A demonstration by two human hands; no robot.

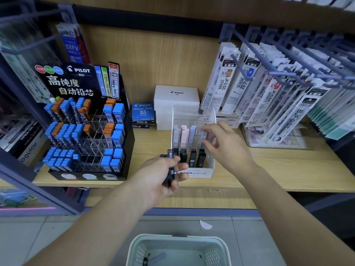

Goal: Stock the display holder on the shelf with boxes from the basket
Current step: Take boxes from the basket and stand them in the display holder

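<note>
clear plastic makes the display holder [199, 172], which sits on the wooden shelf [278, 169]. pale boxes [184, 135] stand in its back row and black boxes [192, 158] in its front row. the left hand [159, 179] is just in front of the holder and grips a bunch of dark boxes [170, 170]. the right hand [226, 146] is apart from it, up over the back right slot, and pinches a pale grey box [204, 134], a bit blurred. the green basket [172, 237] sits on the floor below, with a few boxes inside.
</note>
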